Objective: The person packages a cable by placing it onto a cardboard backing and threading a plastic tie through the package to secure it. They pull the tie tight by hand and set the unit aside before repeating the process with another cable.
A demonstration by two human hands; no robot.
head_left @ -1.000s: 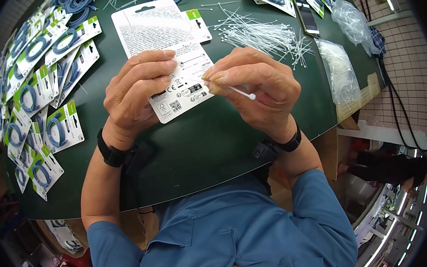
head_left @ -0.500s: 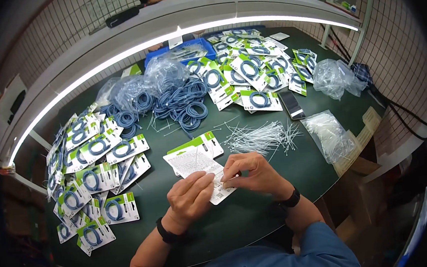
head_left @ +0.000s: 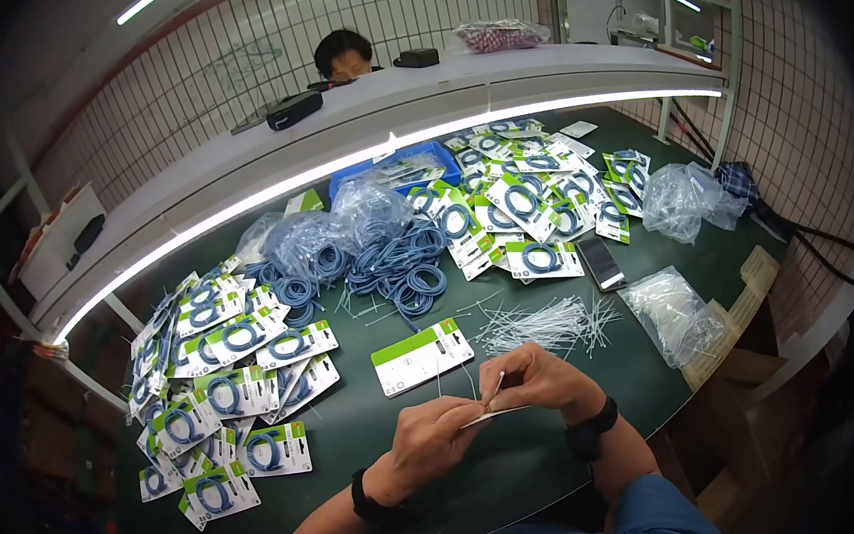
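Observation:
My left hand is closed on a white backing card, now tilted almost edge-on between my hands. Thin white cable ties stick up from it beside my fingertips. Meeting the left at the card, my right hand pinches a white cable tie; its fingers partly hide the exact grip. Just beyond lies a loose green and white card, flat on the table. A spread pile of white cable ties sits past my right hand.
Carded blue cables heap at the left, with more carded cables at the far right. Loose coiled cables, a blue tray, a phone and a bag of ties surround the work area. A person sits behind the shelf.
The card in my hands has tilted from showing its printed face to nearly edge-on. Both hands appear lower and further right, and the view has tipped up, showing more of the person behind.

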